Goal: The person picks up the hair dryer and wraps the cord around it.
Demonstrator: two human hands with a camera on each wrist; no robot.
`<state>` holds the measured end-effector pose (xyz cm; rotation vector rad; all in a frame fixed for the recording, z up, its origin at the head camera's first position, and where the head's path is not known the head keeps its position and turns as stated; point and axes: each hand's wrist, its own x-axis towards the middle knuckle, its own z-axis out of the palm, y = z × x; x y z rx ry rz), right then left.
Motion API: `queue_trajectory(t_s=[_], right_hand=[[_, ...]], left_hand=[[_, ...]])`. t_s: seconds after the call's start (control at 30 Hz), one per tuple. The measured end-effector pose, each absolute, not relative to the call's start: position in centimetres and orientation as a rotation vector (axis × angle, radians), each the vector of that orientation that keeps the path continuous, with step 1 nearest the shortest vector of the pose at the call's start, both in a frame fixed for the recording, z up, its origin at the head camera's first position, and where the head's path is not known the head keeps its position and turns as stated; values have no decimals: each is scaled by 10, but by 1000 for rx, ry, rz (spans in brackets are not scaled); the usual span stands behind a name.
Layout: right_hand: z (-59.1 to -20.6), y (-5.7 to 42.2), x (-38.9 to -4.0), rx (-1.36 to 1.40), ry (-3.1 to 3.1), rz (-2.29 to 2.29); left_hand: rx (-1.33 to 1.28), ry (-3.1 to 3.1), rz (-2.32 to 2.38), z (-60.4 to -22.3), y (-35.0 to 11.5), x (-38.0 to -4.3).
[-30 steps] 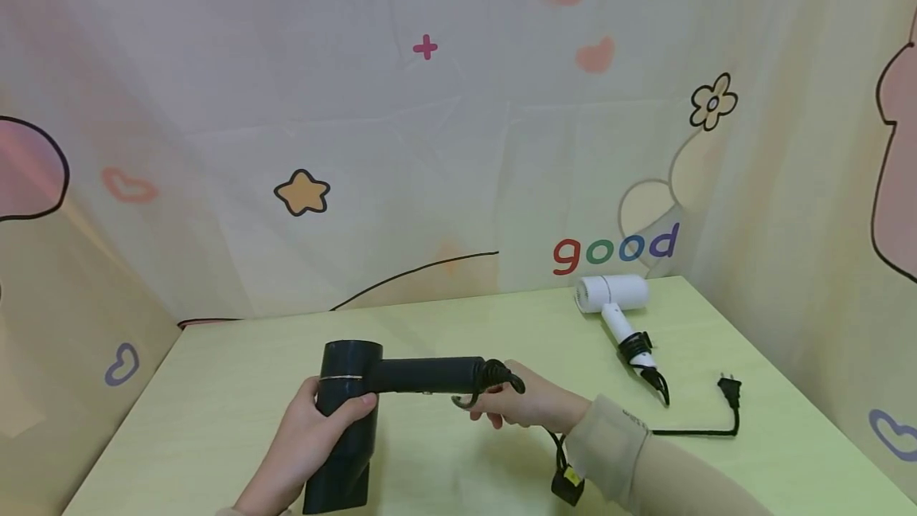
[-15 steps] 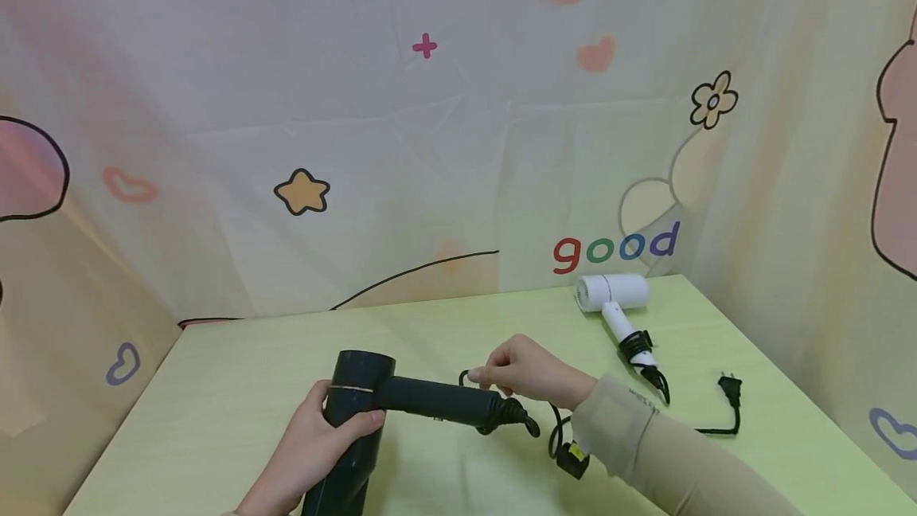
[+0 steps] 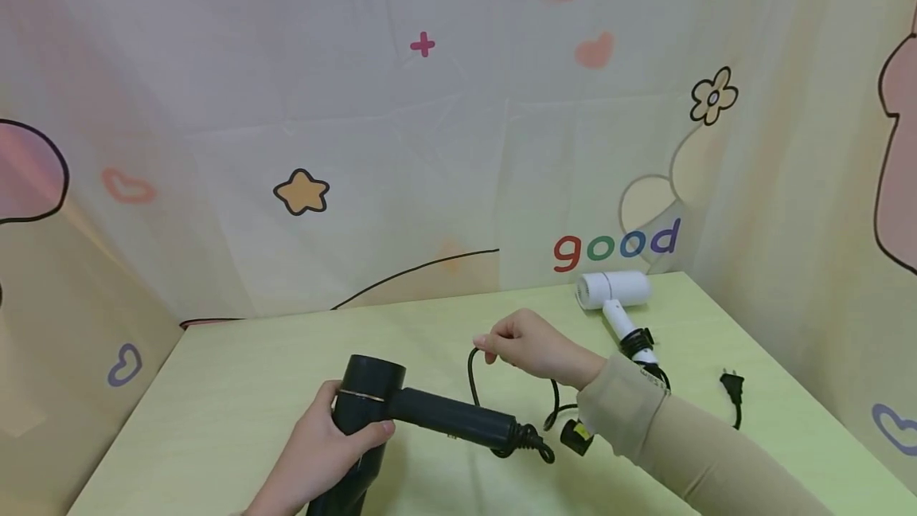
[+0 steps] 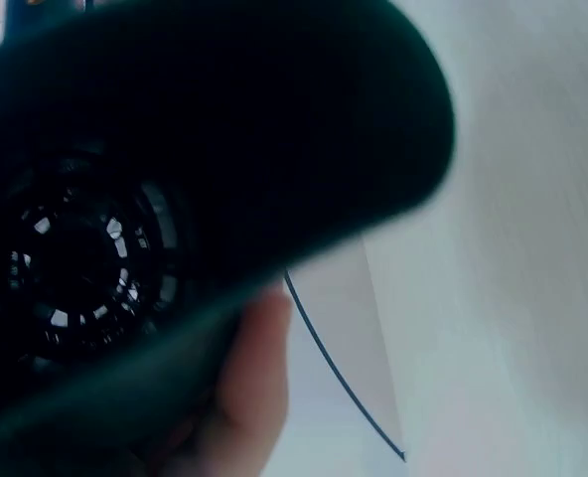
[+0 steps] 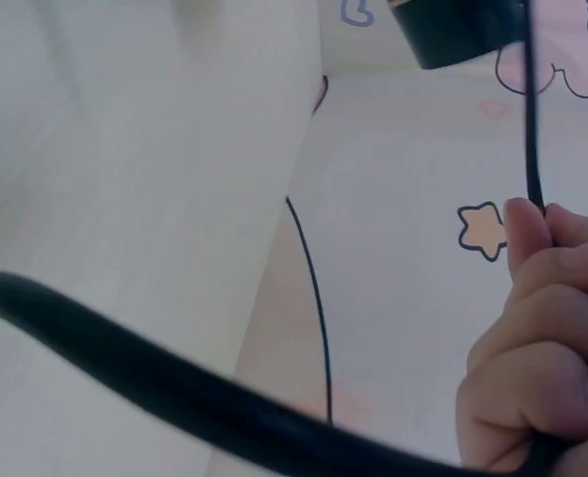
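A dark hair dryer (image 3: 451, 414) is held above the table, its handle pointing right and slightly down. My left hand (image 3: 325, 443) grips the dryer's barrel, thumb across the near side. In the left wrist view the barrel's open end (image 4: 75, 258) fills much of the picture. My right hand (image 3: 537, 347) pinches the black power cord (image 3: 471, 377) between thumb and fingertips, above and behind the handle. The cord also runs through the curled fingers in the right wrist view. Below that hand hangs a black plug (image 3: 575, 438) with a yellow label.
A white hair dryer (image 3: 614, 290) lies at the table's back right, its cord bundled on the handle. A two-pin plug (image 3: 732, 386) lies near the right edge of the table (image 3: 236, 388). A printed curtain (image 3: 401, 142) stands behind.
My right hand has risen from beside the dryer's handle end, drawing the cord upward in a loop. The dryer has tilted, its handle end dropping and shifting right.
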<state>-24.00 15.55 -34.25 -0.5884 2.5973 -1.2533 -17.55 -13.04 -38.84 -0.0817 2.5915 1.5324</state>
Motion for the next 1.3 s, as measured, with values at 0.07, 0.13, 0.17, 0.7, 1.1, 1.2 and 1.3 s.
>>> queue_trajectory(t_s=[0.07,0.13,0.17,0.7,1.1,1.2,1.3], right_hand=[[-338,156,-240,-582,2592,-1262],[-334,156,-239,-579,2581,-1273],[-333,156,-238,-581,2576,-1274],[-315,147,-219,-597,2514,-1265],[-309,141,-200,-610,2487,-1272],[-309,141,-195,-599,2487,-1297],[-308,141,-191,-580,2479,-1328]], left_hand=[[-71,2633,1494,-388,-129,-174],[-55,2677,1458,-389,-128,-174],[-50,2691,1446,-389,-127,-173],[-123,2971,1188,-394,-127,-179],[-194,3040,1198,-393,-129,-187],[-216,3042,1220,-394,-130,-190],[-223,3034,1248,-392,-130,-192]])
